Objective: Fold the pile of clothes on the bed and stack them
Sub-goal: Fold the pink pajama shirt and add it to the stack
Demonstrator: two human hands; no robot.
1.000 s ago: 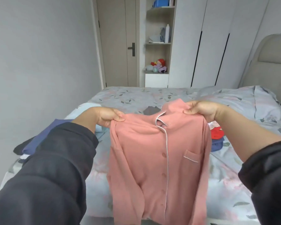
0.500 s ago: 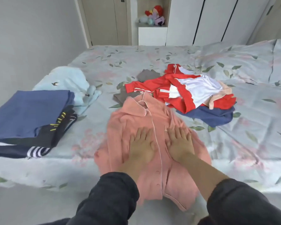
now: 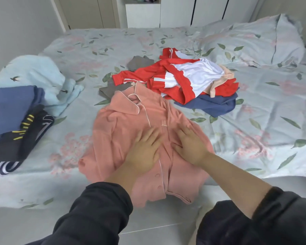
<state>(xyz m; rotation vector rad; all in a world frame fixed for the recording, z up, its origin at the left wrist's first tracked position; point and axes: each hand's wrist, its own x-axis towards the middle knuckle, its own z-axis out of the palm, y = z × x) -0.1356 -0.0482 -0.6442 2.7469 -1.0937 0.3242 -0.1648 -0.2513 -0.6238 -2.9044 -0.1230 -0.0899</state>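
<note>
We see left hand (image 3: 145, 151) and right hand (image 3: 191, 145) both flat, fingers spread, pressing on pink shirt (image 3: 127, 121), buttons up, at 6 o'clock on bed (image 3: 254, 138). Unfolded pile (image 3: 193, 82) at shirt's 1 o'clock, just beside the collar. Folded stack (image 3: 12, 106) at 9 o'clock, apart.

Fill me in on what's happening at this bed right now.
A person is folding laundry. The left hand and right hand press flat on a pink button-up shirt, which is spread face up at the near edge of the bed and not yet folded. Behind it, a red and white jacket tops a heap of unfolded clothes. A stack of folded clothes sits at the left.
</note>
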